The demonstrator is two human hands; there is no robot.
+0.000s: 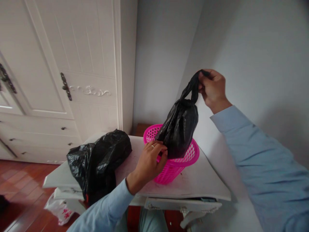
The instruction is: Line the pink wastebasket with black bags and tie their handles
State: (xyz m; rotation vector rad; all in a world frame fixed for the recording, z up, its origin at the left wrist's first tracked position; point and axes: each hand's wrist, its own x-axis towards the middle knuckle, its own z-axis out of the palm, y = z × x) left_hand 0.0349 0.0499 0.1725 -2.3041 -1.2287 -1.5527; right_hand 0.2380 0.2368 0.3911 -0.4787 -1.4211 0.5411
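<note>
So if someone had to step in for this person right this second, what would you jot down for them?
Right hand: raised, gripping the knotted top of the tied black bin bag.
Left hand: on the rim of the pink basket, fingers against the bag's underside.
The bag's bottom is inside the basket's mouth, most of it above the rim; the basket stands on the white table.
A second black bag lies at the table's left end, draped over the edge.
Done: bag tied. Left: bag not clear of the basket.
</note>
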